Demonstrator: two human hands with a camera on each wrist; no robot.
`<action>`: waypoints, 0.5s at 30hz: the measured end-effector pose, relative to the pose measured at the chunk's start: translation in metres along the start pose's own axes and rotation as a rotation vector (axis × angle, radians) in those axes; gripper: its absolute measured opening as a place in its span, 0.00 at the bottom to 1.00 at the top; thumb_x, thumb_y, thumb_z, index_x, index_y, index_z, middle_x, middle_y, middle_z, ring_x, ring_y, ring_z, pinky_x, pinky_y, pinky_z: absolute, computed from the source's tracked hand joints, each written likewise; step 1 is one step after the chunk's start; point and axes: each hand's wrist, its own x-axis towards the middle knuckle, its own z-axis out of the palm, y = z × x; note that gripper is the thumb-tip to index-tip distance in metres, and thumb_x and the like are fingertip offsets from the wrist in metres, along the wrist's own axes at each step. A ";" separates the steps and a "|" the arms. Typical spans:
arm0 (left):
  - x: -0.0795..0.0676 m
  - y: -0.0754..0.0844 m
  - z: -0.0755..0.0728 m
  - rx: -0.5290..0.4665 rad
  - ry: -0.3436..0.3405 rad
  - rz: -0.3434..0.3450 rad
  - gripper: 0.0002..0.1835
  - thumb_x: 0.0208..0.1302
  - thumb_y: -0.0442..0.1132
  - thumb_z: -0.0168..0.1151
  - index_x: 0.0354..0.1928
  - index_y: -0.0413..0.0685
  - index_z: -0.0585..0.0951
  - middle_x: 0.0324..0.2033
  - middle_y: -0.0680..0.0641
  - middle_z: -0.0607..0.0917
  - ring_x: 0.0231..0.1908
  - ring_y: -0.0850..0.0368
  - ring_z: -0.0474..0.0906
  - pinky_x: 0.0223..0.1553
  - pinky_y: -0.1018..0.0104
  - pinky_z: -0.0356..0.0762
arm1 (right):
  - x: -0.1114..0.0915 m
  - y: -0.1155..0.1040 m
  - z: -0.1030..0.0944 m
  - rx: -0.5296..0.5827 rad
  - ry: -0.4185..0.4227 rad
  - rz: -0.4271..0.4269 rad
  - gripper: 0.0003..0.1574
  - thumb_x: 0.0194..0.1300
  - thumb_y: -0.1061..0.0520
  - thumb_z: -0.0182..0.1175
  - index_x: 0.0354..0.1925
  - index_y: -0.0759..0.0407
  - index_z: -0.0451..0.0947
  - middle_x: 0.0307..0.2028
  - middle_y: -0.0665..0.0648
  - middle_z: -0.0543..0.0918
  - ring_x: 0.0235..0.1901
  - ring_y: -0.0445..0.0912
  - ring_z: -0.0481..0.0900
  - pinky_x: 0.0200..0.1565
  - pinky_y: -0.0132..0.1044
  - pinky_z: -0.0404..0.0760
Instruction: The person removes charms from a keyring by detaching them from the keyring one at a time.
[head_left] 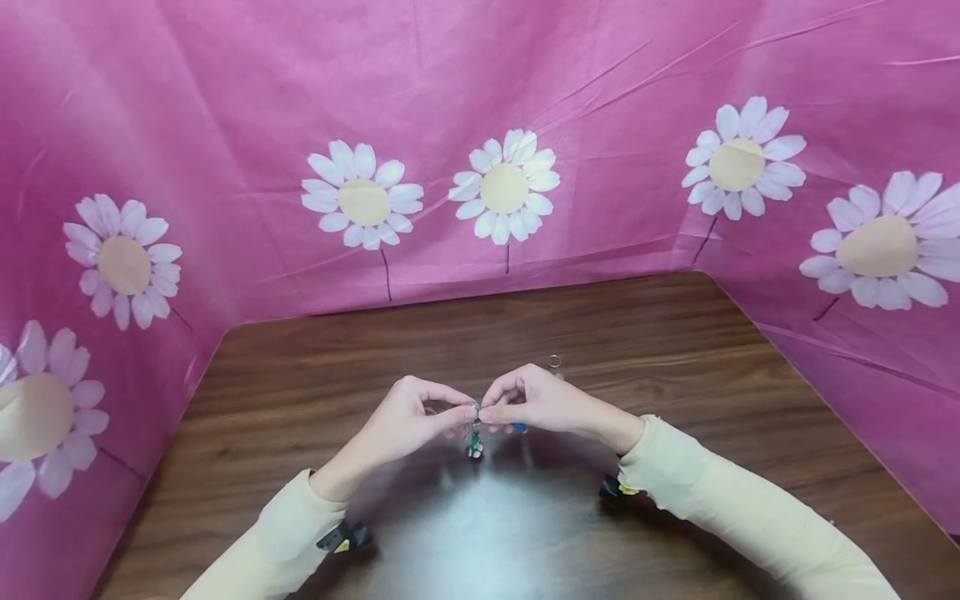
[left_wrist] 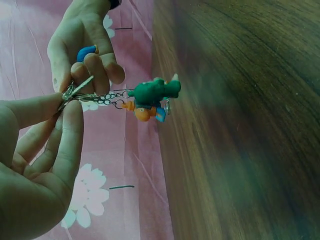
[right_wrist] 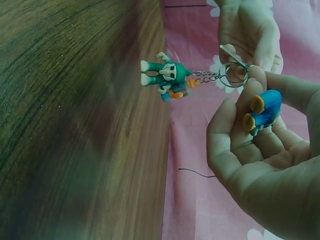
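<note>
Over the middle of the table, both hands meet at a metal key ring [right_wrist: 233,75]. My left hand [left_wrist: 45,155] pinches this ring between thumb and fingers. From it, on short chains, dangle a green figurine [left_wrist: 152,92] with pale feet and an orange-and-blue figurine [left_wrist: 143,114]. My right hand [right_wrist: 270,150] has its fingertips at the ring's edge, while a blue figurine [right_wrist: 265,107] with orange feet sits among its curled fingers. How that blue figurine is attached is hidden by the fingers.
Behind the right hand, another small ring [head_left: 555,362] stands out on the brown wooden table [head_left: 315,358], partly covered by the hand. A pink cloth [head_left: 600,242] with white daisies encloses the table at the back and sides.
</note>
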 end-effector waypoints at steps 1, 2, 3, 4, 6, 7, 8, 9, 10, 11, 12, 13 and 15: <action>0.001 0.000 0.000 -0.006 -0.005 0.008 0.11 0.67 0.41 0.70 0.45 0.41 0.89 0.34 0.49 0.91 0.30 0.38 0.88 0.33 0.57 0.87 | 0.000 0.000 0.000 -0.006 0.006 -0.001 0.08 0.68 0.57 0.67 0.41 0.61 0.86 0.32 0.68 0.86 0.26 0.55 0.78 0.26 0.31 0.76; 0.001 -0.001 0.000 -0.014 -0.011 0.014 0.12 0.67 0.40 0.70 0.47 0.40 0.88 0.34 0.48 0.91 0.30 0.39 0.88 0.33 0.57 0.87 | 0.000 0.000 0.000 -0.016 0.012 -0.004 0.08 0.69 0.56 0.66 0.40 0.61 0.86 0.31 0.67 0.87 0.26 0.55 0.78 0.25 0.31 0.75; 0.002 -0.001 0.000 -0.024 -0.015 0.017 0.13 0.67 0.39 0.69 0.48 0.38 0.87 0.34 0.47 0.91 0.30 0.41 0.88 0.34 0.57 0.88 | 0.000 0.000 0.000 -0.025 0.019 -0.007 0.08 0.69 0.56 0.66 0.40 0.61 0.86 0.31 0.65 0.87 0.26 0.55 0.78 0.24 0.30 0.74; 0.002 -0.001 0.000 -0.039 -0.016 0.019 0.14 0.67 0.38 0.69 0.49 0.36 0.86 0.34 0.46 0.90 0.30 0.42 0.88 0.34 0.57 0.88 | 0.000 0.000 -0.001 -0.029 0.028 -0.009 0.08 0.68 0.56 0.66 0.39 0.61 0.85 0.30 0.64 0.87 0.26 0.54 0.78 0.24 0.30 0.73; 0.003 -0.001 0.000 -0.071 -0.013 0.032 0.15 0.68 0.36 0.68 0.52 0.34 0.84 0.34 0.43 0.90 0.30 0.45 0.88 0.34 0.55 0.88 | 0.001 0.000 -0.001 -0.029 0.048 -0.018 0.08 0.68 0.55 0.66 0.39 0.60 0.85 0.30 0.63 0.87 0.26 0.51 0.78 0.23 0.30 0.72; 0.003 -0.001 0.000 -0.088 -0.011 0.041 0.15 0.68 0.35 0.68 0.52 0.33 0.83 0.34 0.42 0.90 0.30 0.46 0.88 0.34 0.54 0.88 | 0.002 0.000 -0.002 -0.023 0.060 -0.020 0.08 0.68 0.55 0.67 0.39 0.59 0.85 0.30 0.63 0.87 0.26 0.50 0.78 0.24 0.30 0.72; 0.003 0.000 -0.001 -0.100 -0.005 0.047 0.15 0.68 0.34 0.68 0.53 0.32 0.83 0.34 0.42 0.89 0.30 0.47 0.88 0.34 0.53 0.88 | 0.002 0.000 -0.002 -0.013 0.071 -0.026 0.08 0.68 0.55 0.67 0.39 0.60 0.85 0.30 0.63 0.87 0.26 0.49 0.78 0.24 0.30 0.73; 0.003 0.000 -0.001 -0.113 0.002 0.055 0.15 0.68 0.33 0.67 0.53 0.32 0.83 0.34 0.41 0.89 0.30 0.46 0.87 0.35 0.53 0.88 | 0.003 0.000 -0.003 -0.001 0.082 -0.028 0.08 0.68 0.56 0.67 0.39 0.60 0.85 0.30 0.64 0.87 0.26 0.49 0.78 0.25 0.30 0.73; 0.003 0.001 -0.001 -0.124 0.008 0.063 0.14 0.68 0.32 0.67 0.52 0.32 0.83 0.34 0.41 0.89 0.31 0.44 0.87 0.35 0.52 0.88 | 0.003 0.000 -0.003 0.013 0.093 -0.030 0.08 0.67 0.56 0.67 0.39 0.60 0.85 0.30 0.65 0.86 0.26 0.49 0.78 0.26 0.31 0.74; 0.003 0.001 -0.002 -0.130 0.014 0.073 0.14 0.68 0.32 0.67 0.52 0.32 0.83 0.34 0.41 0.89 0.31 0.42 0.87 0.35 0.52 0.88 | 0.003 0.000 -0.003 0.023 0.102 -0.035 0.07 0.68 0.57 0.67 0.39 0.61 0.85 0.30 0.65 0.86 0.26 0.49 0.78 0.27 0.30 0.75; 0.004 0.002 -0.002 -0.133 0.021 0.079 0.13 0.68 0.32 0.67 0.51 0.33 0.84 0.34 0.41 0.89 0.32 0.39 0.87 0.34 0.53 0.88 | 0.003 -0.001 -0.003 0.026 0.113 -0.038 0.07 0.68 0.57 0.66 0.39 0.62 0.85 0.29 0.64 0.86 0.25 0.50 0.78 0.27 0.30 0.75; 0.004 0.002 -0.002 -0.131 0.031 0.085 0.12 0.68 0.32 0.67 0.51 0.34 0.84 0.34 0.41 0.89 0.31 0.37 0.87 0.34 0.54 0.88 | 0.003 -0.001 -0.003 0.028 0.122 -0.043 0.07 0.67 0.58 0.66 0.39 0.62 0.85 0.29 0.63 0.86 0.25 0.50 0.78 0.27 0.30 0.75; 0.004 0.002 -0.002 -0.117 0.051 0.087 0.11 0.67 0.32 0.67 0.50 0.36 0.85 0.33 0.42 0.89 0.31 0.33 0.86 0.33 0.55 0.88 | 0.004 -0.001 -0.002 0.026 0.137 -0.049 0.07 0.67 0.59 0.66 0.39 0.63 0.85 0.28 0.59 0.86 0.25 0.49 0.78 0.27 0.30 0.75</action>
